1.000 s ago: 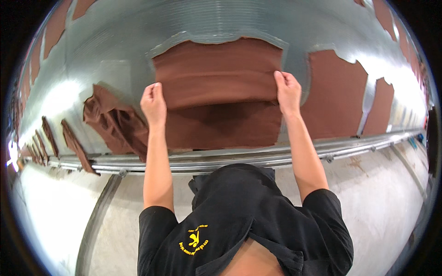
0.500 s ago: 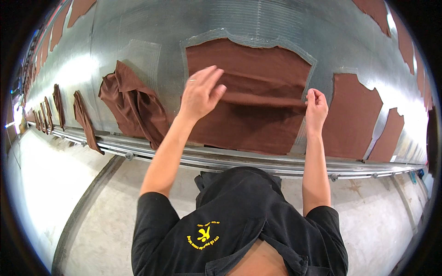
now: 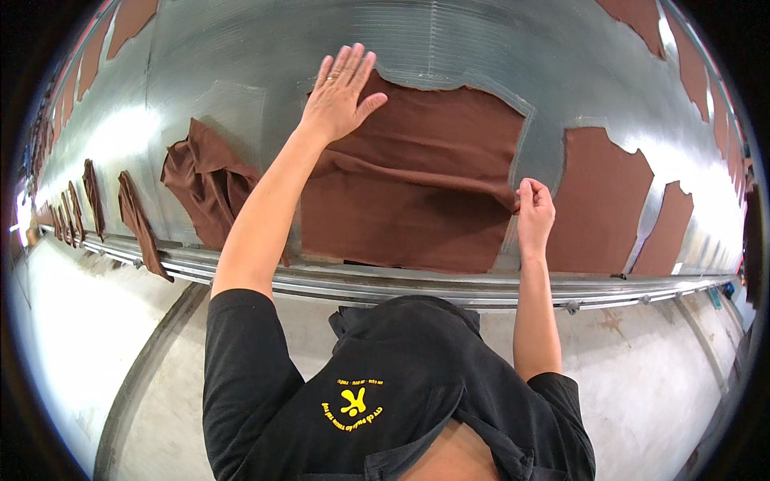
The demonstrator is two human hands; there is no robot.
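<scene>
A brown cut fabric panel with a shaped far edge lies in front of me on the grey table, inside pale outline marks. A raised fold crosses its middle, running toward the right edge. My left hand is open, fingers stretched out, over the panel's far left corner. My right hand pinches the panel's right edge at the end of the fold.
To the left lies a crumpled brown fabric piece, with narrow folded strips beyond it. Flat brown pieces lie to the right. A metal rail runs along the table's near edge.
My left hand has moved away from me to the panel's far left corner, its fingers spreading. My right hand, pinching the edge, has come slightly nearer, and the fold has shifted with it.
</scene>
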